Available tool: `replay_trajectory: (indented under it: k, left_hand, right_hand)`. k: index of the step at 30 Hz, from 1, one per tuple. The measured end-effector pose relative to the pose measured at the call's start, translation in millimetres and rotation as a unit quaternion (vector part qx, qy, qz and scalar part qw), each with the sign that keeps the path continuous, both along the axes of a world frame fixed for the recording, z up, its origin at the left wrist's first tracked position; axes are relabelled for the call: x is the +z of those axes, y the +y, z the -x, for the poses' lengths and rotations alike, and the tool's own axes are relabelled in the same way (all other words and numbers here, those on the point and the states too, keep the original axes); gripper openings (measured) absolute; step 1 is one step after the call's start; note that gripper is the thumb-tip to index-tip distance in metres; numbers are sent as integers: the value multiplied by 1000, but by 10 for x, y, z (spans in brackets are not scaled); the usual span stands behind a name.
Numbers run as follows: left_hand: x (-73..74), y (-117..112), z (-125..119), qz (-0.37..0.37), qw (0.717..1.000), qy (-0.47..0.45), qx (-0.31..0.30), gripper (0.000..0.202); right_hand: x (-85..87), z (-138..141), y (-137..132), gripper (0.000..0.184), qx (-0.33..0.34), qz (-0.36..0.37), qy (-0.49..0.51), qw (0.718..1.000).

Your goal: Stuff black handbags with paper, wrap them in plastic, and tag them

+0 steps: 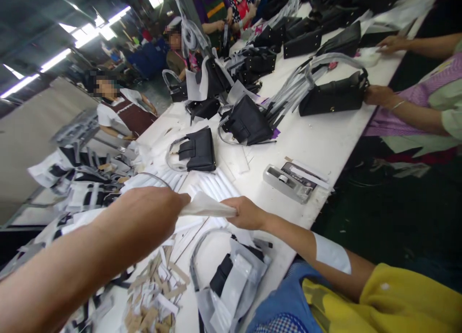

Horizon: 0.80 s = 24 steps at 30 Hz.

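Observation:
My left hand (155, 210) and my right hand (247, 212) both grip a sheet of white tissue paper (207, 207), stretched between them above the white table (325, 140). Each hand is closed on one end of the paper. Below them lies a black handbag partly wrapped in white paper (231, 275), its handle covered in clear plastic. A stack of rolled white paper pieces (212, 184) lies just beyond my hands. A small black handbag (197, 150) sits farther up the table.
A tape dispenser (292, 181) rests near the table's right edge. Cardboard and paper scraps (155, 294) pile at the lower left. Several black handbags (334, 97) lie farther along. A co-worker's hands (377, 95) hold one at the right; other people sit on the far side.

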<state>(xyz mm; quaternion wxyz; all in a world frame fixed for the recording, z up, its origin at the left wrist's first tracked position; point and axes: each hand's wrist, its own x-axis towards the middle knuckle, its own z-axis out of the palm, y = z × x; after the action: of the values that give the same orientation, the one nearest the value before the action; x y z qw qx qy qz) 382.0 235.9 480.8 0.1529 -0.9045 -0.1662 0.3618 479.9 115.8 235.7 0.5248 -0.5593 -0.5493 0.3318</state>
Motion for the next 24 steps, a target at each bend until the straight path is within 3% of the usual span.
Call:
replay_trajectory:
  k: [4, 6, 8, 11, 17, 21, 24]
  left_hand:
    - [99, 262, -65, -16, 1000, -24, -9, 32]
    - [19, 387, -161, 22, 1000, -12, 12, 28]
    - [-178, 499, -296, 83, 996, 21, 38, 26]
    - [-682, 636, -553, 171, 980, 78, 59, 21]
    - [-1963, 676, -1208, 267, 945, 175, 75, 28]
    - [-2702, 502, -1669, 242, 963, 113, 38, 33]
    - [-3133, 377, -1932, 211, 977, 0, 1, 35]
  right_hand:
    - [-278, -67, -373, 27, 64, 130, 149, 978]
    - [-466, -94, -612, 34, 73, 187, 214, 956]
    - [-681, -126, -883, 44, 83, 234, 283, 927]
    - [-1002, -167, -1330, 54, 76, 283, 349, 890]
    - [-1424, -188, -2069, 55, 29, 362, 474, 802]
    - [-1601, -259, -2207, 53, 38, 381, 557, 737]
    - [-1772, -375, -2171, 52, 43, 384, 584, 714]
